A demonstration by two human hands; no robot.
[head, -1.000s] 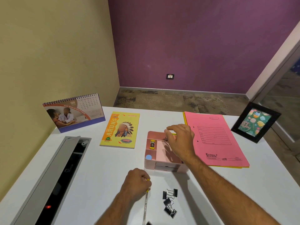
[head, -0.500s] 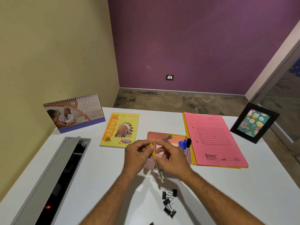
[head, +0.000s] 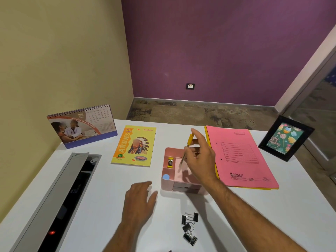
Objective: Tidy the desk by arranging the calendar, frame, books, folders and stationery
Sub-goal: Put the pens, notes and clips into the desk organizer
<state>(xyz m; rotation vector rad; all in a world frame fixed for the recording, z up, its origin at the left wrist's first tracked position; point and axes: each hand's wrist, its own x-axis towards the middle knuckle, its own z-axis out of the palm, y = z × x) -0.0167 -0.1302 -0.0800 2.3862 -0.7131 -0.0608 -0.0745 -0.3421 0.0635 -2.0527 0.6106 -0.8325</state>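
The pen [head: 187, 149], yellow-capped, sits pinched in my right hand [head: 200, 160] above the pink organizer [head: 174, 179], its tip angled down toward the large compartment. Nearest me, three black binder clips [head: 190, 227] lie in a loose cluster on the white desk [head: 272, 215], well apart from both hands. My left hand [head: 140, 200] rests flat on the desk just left of the organizer, fingers relaxed and slightly spread, holding nothing. To the far left an open cable tray [head: 60, 202] runs along the desk edge. Inside the organizer I see a small yellow stapler [head: 170, 162] in one slot and a blue round thing [head: 166, 177] in the corner slot; my right forearm crosses over its near right corner and hides that side. Beyond, a yellow notebook [head: 134, 145] lies flat, the pink folder [head: 240, 155] lies to the right over a yellow one, the calendar [head: 81, 125] stands at the back left and the photo frame [head: 285, 138] at the back right.

Half a second ago both hands met over the organizer with the pen between them; now only the right has it, and the left has dropped to the desk.
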